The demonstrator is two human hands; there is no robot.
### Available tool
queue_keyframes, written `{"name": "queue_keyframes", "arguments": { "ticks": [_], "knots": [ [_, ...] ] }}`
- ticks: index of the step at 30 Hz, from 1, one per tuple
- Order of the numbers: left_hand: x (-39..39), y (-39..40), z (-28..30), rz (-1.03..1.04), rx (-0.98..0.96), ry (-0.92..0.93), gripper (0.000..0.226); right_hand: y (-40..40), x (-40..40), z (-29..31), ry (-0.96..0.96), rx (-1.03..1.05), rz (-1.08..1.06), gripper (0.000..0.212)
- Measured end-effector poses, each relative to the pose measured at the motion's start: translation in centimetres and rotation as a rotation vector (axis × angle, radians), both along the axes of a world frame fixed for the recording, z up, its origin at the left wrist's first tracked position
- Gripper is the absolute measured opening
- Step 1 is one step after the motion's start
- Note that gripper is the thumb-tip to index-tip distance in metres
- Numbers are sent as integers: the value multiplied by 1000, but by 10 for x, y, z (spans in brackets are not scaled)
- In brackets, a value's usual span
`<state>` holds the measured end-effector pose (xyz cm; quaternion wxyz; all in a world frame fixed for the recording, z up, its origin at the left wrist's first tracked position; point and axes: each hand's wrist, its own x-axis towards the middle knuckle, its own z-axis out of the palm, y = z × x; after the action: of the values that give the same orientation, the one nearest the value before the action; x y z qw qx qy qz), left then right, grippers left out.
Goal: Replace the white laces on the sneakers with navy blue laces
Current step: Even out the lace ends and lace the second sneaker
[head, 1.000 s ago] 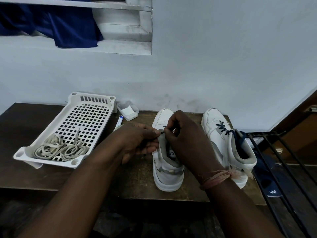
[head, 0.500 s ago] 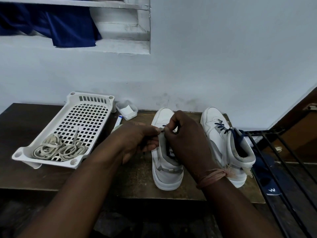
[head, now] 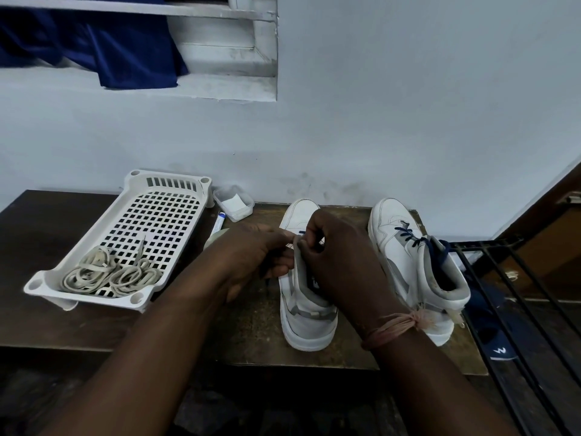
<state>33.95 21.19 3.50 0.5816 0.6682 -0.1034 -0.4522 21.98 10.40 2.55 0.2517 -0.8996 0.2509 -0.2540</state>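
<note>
While both forearms reach in from the near edge, the left hand (head: 251, 259) and the right hand (head: 333, 262) meet over the left sneaker (head: 306, 297), which stands on the dark wooden surface (head: 251, 328) with its toe to the wall. The two hands are close together, almost touching at the fingertips. The right hand curls its fingers round the grey collar and tongue of this sneaker and seems to pinch the navy blue lace (head: 302, 233), of which only a short piece shows above the fingers. The left hand has its fingers curled too, with the thumb and forefinger closed at the same spot; what it pinches I cannot tell for sure. A pinkish thread band (head: 393, 325) is tied on the right wrist.

Compared with half a second ago, the hands and the sneaker stay in nearly the same place; the grip looks unchanged.

Just to the right stands the right sneaker (head: 408, 262), already carrying navy lacing. To the left, the white basket (head: 163, 190) holds the white laces (head: 110, 275) in loose coils at its near end. Behind it, by the wall, are a small clear container (head: 234, 204) and a pen (head: 219, 223).
</note>
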Motion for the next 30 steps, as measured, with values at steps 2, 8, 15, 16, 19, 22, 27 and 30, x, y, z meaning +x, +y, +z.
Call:
{"name": "queue_keyframes", "arguments": {
  "ticks": [2,8,15,16,19,22,27,30],
  "knots": [
    [-2,-1,1,-6,8,4,11,-1,0,2,12,-13,-1,17],
    [0,-15,19,178,15,-125,23,-10,-8,2,136,-65,-75,22],
    [48,23,43,278,-358,380,21,-11,-9,2,243,322,-137,32],
    [48,24,38,180,-199,263,20,-10,-8,1,244,294,-148,31],
    [36,29,31,-262,297,-184,26,-8,-6,1,275,266,-180,25],
    [31,33,33,-556,262,-308,37,-9,-7,0,269,262,-187,23],
    [37,28,45,-168,-527,-194,19,-9,-8,0,267,283,-177,22],
    [36,27,49,-61,-712,160,25,-9,-8,-2,278,216,-191,23]
  ]
}}
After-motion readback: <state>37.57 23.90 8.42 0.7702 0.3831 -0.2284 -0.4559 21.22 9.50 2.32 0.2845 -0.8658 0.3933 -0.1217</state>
